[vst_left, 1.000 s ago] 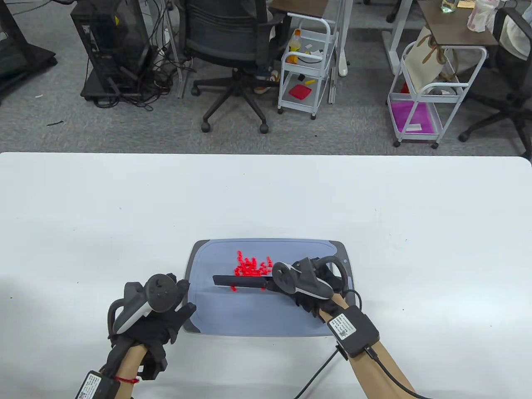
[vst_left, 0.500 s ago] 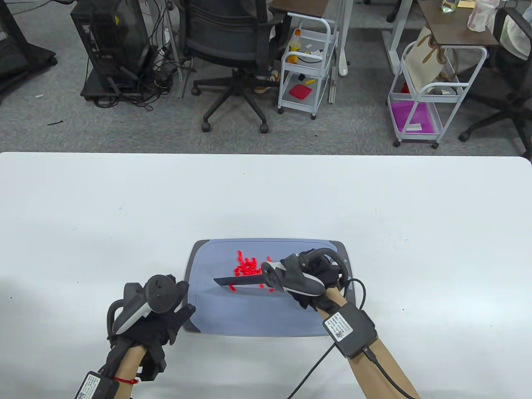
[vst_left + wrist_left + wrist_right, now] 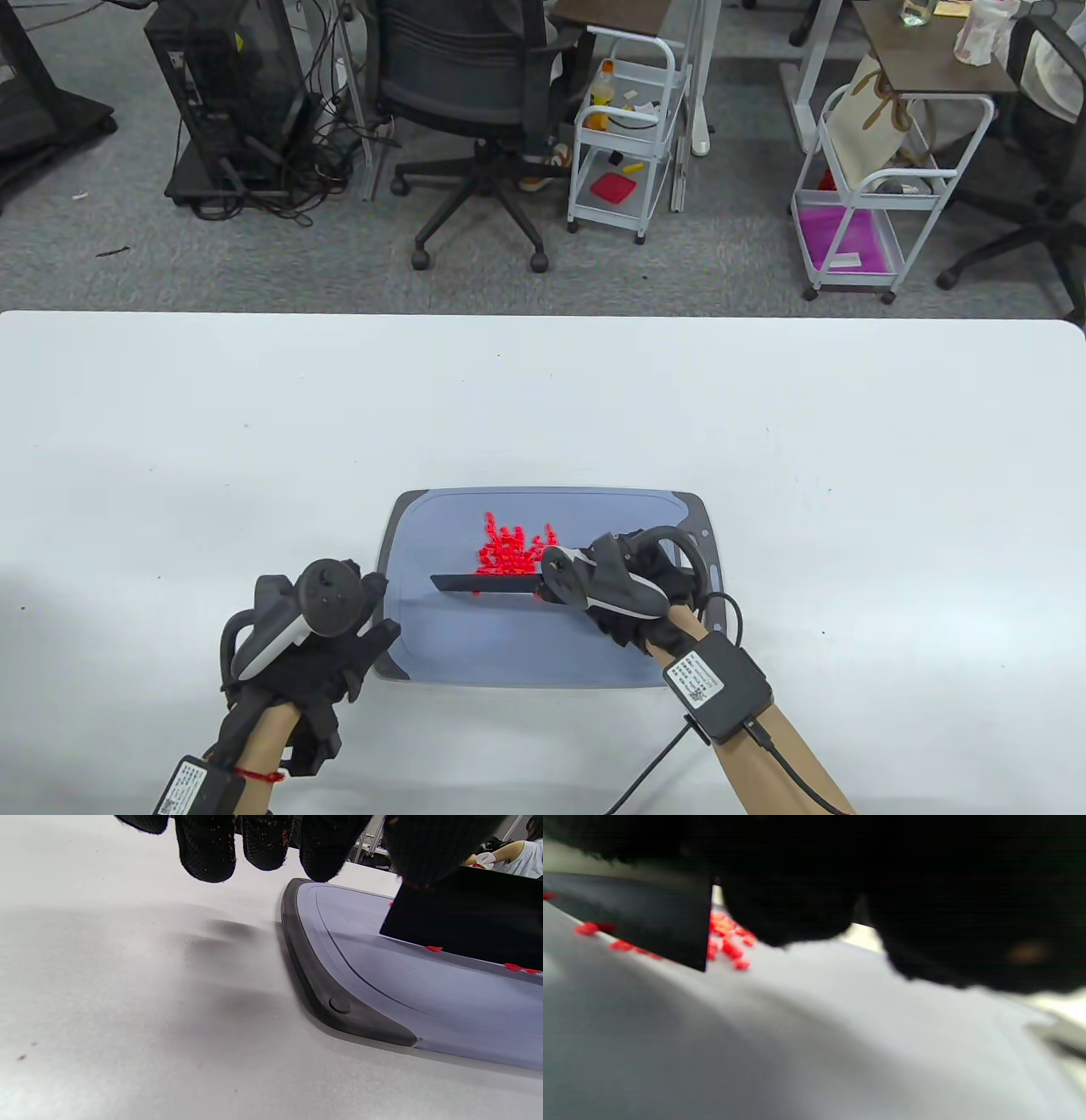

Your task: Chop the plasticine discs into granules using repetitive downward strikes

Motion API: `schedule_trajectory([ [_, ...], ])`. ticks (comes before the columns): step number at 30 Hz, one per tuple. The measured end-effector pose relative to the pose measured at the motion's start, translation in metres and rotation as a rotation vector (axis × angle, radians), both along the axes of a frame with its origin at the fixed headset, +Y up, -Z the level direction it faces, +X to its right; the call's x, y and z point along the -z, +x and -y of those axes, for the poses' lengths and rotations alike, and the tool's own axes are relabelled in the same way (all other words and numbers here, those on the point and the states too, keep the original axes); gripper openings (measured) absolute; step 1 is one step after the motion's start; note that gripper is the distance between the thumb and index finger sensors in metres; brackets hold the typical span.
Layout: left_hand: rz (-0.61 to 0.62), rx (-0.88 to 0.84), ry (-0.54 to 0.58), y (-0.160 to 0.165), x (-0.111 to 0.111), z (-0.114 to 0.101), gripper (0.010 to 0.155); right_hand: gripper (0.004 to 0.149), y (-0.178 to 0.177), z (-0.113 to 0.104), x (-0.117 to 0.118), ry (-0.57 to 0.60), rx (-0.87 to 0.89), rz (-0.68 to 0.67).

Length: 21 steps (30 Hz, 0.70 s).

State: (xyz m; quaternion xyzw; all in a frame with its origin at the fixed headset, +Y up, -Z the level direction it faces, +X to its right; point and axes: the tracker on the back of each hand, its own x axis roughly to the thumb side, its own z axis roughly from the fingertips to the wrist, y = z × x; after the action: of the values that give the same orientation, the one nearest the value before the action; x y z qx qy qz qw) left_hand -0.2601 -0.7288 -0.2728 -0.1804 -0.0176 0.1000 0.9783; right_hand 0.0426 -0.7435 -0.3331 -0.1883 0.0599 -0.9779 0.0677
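Observation:
Several small red plasticine granules [image 3: 507, 548] lie in a heap on the far middle of a blue-grey cutting board [image 3: 475, 637]. My right hand [image 3: 628, 586] grips the handle of a black knife [image 3: 479, 582]. The blade points left and sits at the near edge of the heap, low on the board. In the right wrist view the blade [image 3: 649, 925] is blurred, with granules [image 3: 729, 942] beside it. My left hand [image 3: 339, 645] rests at the board's near left corner, fingers spread. The left wrist view shows its fingertips [image 3: 208, 849] above the table by the board's dark rim [image 3: 322, 993].
The white table [image 3: 254, 424] stretches wide around the board. A cable runs from my right wrist unit [image 3: 717, 683] off the near edge. Office chairs and wire carts stand on the floor beyond the far edge.
My right hand lifted the knife with its tip raised half a second ago, then brought it down again a little nearer me. The left hand has not moved.

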Motion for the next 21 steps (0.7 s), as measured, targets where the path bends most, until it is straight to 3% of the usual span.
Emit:
schedule_trajectory([
  [1,0.003,0.003,0.000,0.001,0.000,0.000,0.072,0.072,-0.002,0.004,0.000,0.029,0.063,0.003],
  [4,0.003,0.004,-0.006,0.002,0.000,0.001,0.072,0.072,-0.014,0.004,-0.004,0.067,0.039,-0.025],
  [10,0.003,0.000,-0.003,0.000,-0.002,0.001,0.071,0.072,-0.008,-0.010,0.002,-0.006,-0.034,-0.002],
  [14,-0.005,-0.011,0.014,-0.004,-0.002,-0.003,0.071,0.072,0.004,-0.030,-0.006,0.115,-0.075,-0.018],
  [19,-0.001,-0.006,0.011,-0.002,-0.001,-0.003,0.071,0.072,0.025,-0.032,-0.009,-0.043,0.201,0.122],
  [21,0.003,-0.006,0.010,-0.001,-0.001,-0.003,0.072,0.072,0.027,-0.025,-0.012,-0.008,0.252,0.131],
])
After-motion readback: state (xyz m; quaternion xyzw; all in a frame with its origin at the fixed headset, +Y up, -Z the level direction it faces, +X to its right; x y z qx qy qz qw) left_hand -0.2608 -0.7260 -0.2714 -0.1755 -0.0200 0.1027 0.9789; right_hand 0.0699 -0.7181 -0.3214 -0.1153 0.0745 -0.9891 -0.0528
